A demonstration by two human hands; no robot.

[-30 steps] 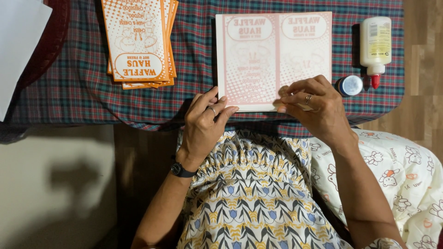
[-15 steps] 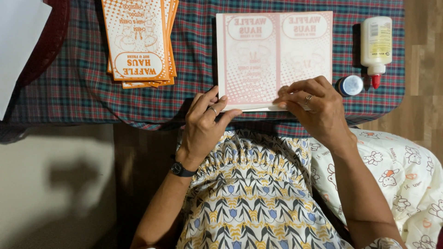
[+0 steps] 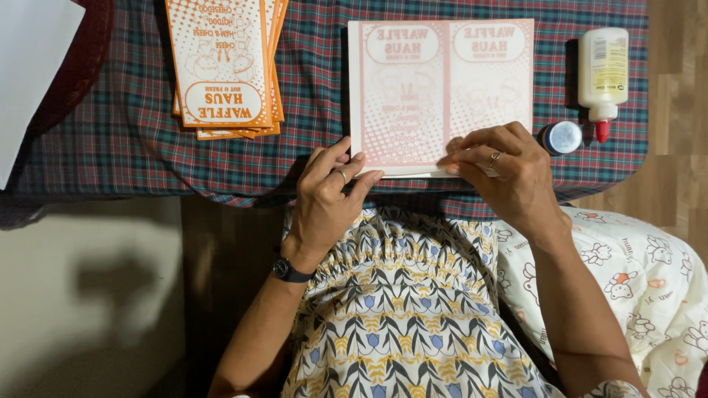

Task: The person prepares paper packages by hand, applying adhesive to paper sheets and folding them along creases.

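Before you lies a table covered in a red, green and blue plaid cloth [image 3: 110, 140], running across the top of the view. On it, straight ahead, sits the wide pale sheet of paper printed in faded pink [image 3: 441, 92], showing two side-by-side panels; its near edge lies at the table's edge, close to your body. To its left, well apart, rests a stack of orange-and-white printed paper sheets [image 3: 225, 66], slightly fanned. At the far left corner a plain white sheet [image 3: 29, 66] lies over a dark red surface.

Your right hand [image 3: 509, 177] rests on the sheet's lower right corner, fingers curled narrow with the tips pressing the paper's near edge down; a ring shows on one finger. Your left hand [image 3: 328, 203] touches the lower left corner, fingers fairly straight and close together, tips laid on the edge, with a ring there too and a dark wristwatch [image 3: 289, 271] on the wrist.

Right of the sheet stands a white plastic glue bottle with a red nozzle [image 3: 603, 70], lying flat, and just beside your right hand sits its small round cap, dark with a pale top [image 3: 562, 137].
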